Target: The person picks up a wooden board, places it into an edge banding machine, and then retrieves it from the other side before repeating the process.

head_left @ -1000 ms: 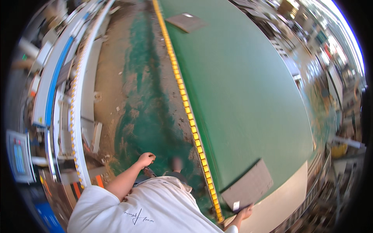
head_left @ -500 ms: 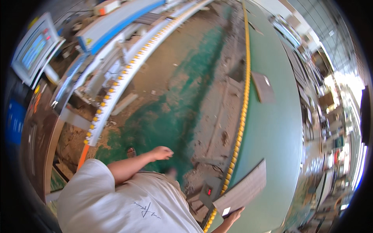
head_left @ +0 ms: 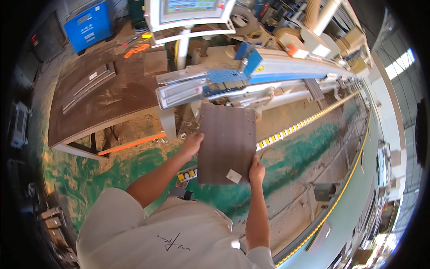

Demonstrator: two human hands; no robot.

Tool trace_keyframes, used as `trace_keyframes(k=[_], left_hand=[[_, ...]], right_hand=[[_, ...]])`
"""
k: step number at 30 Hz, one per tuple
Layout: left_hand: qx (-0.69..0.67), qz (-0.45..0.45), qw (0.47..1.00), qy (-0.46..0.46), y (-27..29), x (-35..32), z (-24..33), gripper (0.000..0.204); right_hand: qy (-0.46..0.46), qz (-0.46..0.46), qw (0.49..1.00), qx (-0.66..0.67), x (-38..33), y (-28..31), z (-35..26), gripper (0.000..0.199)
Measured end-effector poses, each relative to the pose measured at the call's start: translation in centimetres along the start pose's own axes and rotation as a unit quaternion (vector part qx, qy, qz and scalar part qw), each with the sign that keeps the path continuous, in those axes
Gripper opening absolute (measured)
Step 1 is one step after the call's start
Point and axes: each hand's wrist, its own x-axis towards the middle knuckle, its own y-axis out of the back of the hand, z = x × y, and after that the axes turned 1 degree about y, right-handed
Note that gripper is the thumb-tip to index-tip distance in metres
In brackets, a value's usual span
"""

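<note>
Upright in front of my body is a brown wood-grain panel (head_left: 226,143), held between both hands. It bears a small white label (head_left: 233,176) near its lower right corner and a row of small holes or marks along its upper edge. My left hand (head_left: 192,144) grips the left edge about halfway up. On the opposite edge, lower down, my right hand (head_left: 256,172) is closed with the thumb on the near face. The fingers behind the panel are hidden. Just beyond it lies the metal end of a long machine (head_left: 181,92) with blue and white covers.
A brown table (head_left: 134,92) at the left carries narrow panel strips (head_left: 89,85) and an orange tool (head_left: 136,50). A touchscreen (head_left: 192,9) stands behind. Yellow rollers on a rail (head_left: 309,120) run far right. A green conveyor belt (head_left: 329,246) lies at my right.
My view has turned left, from the green belt toward the machine and table. The panel has come off the belt to in front of me, and my left hand has taken hold of it too.
</note>
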Motion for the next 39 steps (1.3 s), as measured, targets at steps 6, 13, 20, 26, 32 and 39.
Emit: trace_keyframes(k=[6,13,20,26,32,39], left_hand=[[-0.183,0.102,0.972,0.107,6.4,8.8,-0.2,0.039],[-0.258,0.162,0.947,0.104,5.1,15.2,0.5,0.041],[-0.067,0.308,0.938,0.147,1.2,19.0,2.3,0.043],[-0.032,0.314,0.941,0.123,-4.1,23.3,1.4,0.044],[-0.096,0.303,0.936,0.15,-11.0,25.7,4.7,0.044],[-0.091,0.324,0.933,0.128,-17.9,30.4,5.7,0.039]], right_hand=[[0.127,-0.136,0.978,-0.095,13.4,-10.4,-8.3,0.08],[0.224,-0.164,0.952,-0.127,23.4,-14.7,-11.9,0.079],[0.248,-0.147,0.952,-0.102,28.3,-15.3,-10.7,0.076],[0.192,-0.178,0.962,-0.071,33.8,-10.0,-10.2,0.074],[0.172,-0.169,0.967,-0.087,39.4,-7.3,-7.9,0.075],[0.127,-0.135,0.976,-0.114,44.7,-3.3,-6.1,0.063]])
